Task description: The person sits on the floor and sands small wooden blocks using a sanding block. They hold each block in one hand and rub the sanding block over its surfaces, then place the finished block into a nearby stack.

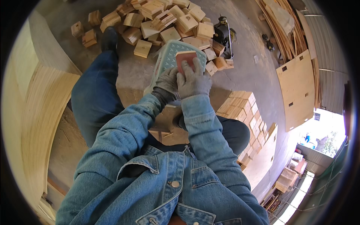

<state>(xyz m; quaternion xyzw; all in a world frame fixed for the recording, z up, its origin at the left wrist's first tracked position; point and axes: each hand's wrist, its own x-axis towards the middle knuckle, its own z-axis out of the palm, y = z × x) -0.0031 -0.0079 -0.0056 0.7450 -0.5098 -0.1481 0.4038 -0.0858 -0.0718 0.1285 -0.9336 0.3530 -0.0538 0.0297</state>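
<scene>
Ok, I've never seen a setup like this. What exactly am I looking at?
There's no machine, just a person with gloved hands. The single picture comes from a fisheye camera on their head, looking down, so straight edges bend, and picture left is their left. The right hand holds a block with a reddish face over a green stool. The left hand is close beside it; whether it touches the block is hard to tell. Beyond the stool, loose blocks lie heaped on the floor; a neat stack stands to the right.

A woodworking workshop, from its heap of wooden blocks (186, 23), plywood stack (48, 101) and ribbed metal wall (332, 48).
</scene>
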